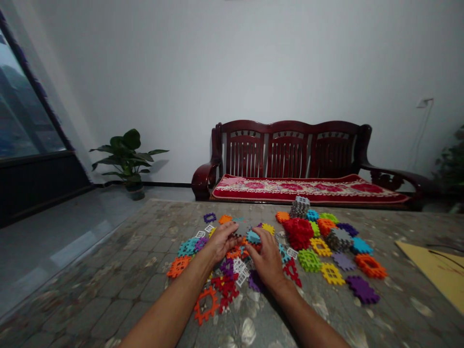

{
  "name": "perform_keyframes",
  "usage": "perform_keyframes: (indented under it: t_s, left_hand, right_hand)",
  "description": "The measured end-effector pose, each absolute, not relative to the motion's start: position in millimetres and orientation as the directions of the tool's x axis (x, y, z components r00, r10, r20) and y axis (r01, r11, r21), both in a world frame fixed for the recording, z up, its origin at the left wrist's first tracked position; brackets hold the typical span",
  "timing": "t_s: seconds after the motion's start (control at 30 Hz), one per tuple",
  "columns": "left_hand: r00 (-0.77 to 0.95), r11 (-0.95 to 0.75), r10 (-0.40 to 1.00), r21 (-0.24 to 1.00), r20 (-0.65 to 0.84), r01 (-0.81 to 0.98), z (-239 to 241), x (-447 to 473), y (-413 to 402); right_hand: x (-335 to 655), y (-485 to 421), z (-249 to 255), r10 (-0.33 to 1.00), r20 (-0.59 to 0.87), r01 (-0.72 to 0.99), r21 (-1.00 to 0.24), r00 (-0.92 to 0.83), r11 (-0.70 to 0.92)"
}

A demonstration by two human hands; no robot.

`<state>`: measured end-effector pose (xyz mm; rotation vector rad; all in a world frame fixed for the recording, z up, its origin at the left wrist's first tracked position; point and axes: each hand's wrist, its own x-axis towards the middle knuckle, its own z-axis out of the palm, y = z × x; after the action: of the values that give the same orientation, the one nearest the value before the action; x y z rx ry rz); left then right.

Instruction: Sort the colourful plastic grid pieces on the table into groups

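Observation:
Both hands are over a loose pile of plastic interlocking building pieces in the middle of the table. My left hand (222,240) has its palm turned inward and its fingers apart, with nothing visible in it. Between the thumb and fingers of my right hand (268,253) is a light blue interlocking piece (253,237). Under and around the hands are orange pieces (235,252), white window frames (240,270), red pieces (225,288) and purple pieces (227,267). An orange frame piece (206,304) lies nearest me. Part of the pile is hidden behind the hands.
To the right, a red stack (297,233) and a grey stack (300,207) stand among yellow, green, orange and purple pieces. A yellow board (431,266) lies at the table's right. Beyond the patterned tablecloth (130,270) are a wooden bench (290,150) and a potted plant (130,157).

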<state>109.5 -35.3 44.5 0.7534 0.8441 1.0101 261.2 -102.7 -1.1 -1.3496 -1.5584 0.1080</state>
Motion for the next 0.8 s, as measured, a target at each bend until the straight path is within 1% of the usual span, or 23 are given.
perform_keyframes:
  t_s: [0.2,0.37,0.47,0.57,0.7,0.8]
  left_hand:
    - [0.312,0.363,0.914,0.862,-0.257,-0.353,46,113,-42]
    - [0.286,0.371,0.914,0.879,-0.288,-0.301,44,115,-46]
    - [0.313,0.37,0.908,0.883,-0.278,-0.29,42,118,-50]
    - [0.344,0.357,0.905,0.887,-0.251,-0.293,43,120,-56]
    - [0.345,0.335,0.91,0.898,-0.23,-0.286,46,120,-63]
    - [0.349,0.35,0.903,0.901,-0.252,-0.255,46,119,-65]
  right_hand:
    - [261,-100,-8,0.742,0.659,0.717,-0.576,0.123,0.393]
    - [262,-104,-4,0.725,0.688,0.759,-0.492,0.039,0.427]
    - [260,-108,0,0.718,0.696,0.778,-0.452,0.002,0.436]
    - [259,-109,3,0.718,0.696,0.795,-0.44,0.007,0.419]
    - [261,-108,6,0.72,0.694,0.806,-0.417,-0.017,0.42]
    - [264,-109,8,0.725,0.687,0.794,-0.412,-0.051,0.446]
